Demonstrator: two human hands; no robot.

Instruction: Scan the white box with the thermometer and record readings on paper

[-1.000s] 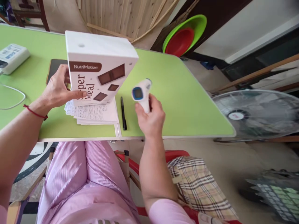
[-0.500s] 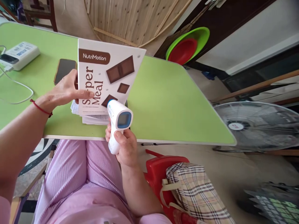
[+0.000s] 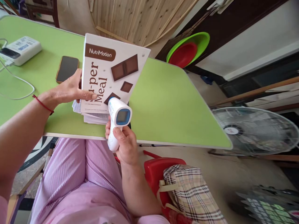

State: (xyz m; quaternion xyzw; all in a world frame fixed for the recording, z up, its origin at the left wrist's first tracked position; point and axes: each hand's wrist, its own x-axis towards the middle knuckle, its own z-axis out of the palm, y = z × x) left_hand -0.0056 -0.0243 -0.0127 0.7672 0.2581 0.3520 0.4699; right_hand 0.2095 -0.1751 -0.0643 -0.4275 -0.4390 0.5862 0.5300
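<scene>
My left hand (image 3: 74, 88) grips a white box (image 3: 98, 73) printed "NutriMotion" and "Super Meal" by its left side, thumb across the front. The box is held up and tilted over the table, its chocolate pictures facing me. My right hand (image 3: 125, 140) is wrapped round the handle of a white infrared thermometer (image 3: 114, 133). Its blue-framed screen (image 3: 122, 117) faces me, and its front end points at the lower part of the box. Whether the two touch I cannot tell. Printed papers (image 3: 94, 119) lie under the box, mostly hidden by it.
On the green table (image 3: 168, 102) lie a phone (image 3: 67, 69) and a white power bank (image 3: 22, 49) with a cable. A fan (image 3: 252, 130) stands beyond the right end. Below, a plaid bag (image 3: 191, 193) rests on a red stool (image 3: 153, 171). Green and red basins (image 3: 187, 51) are behind.
The box appears slightly farther right and more upright in view, with my left hand still on it. The thermometer has risen a little. The camera view has shifted slightly.
</scene>
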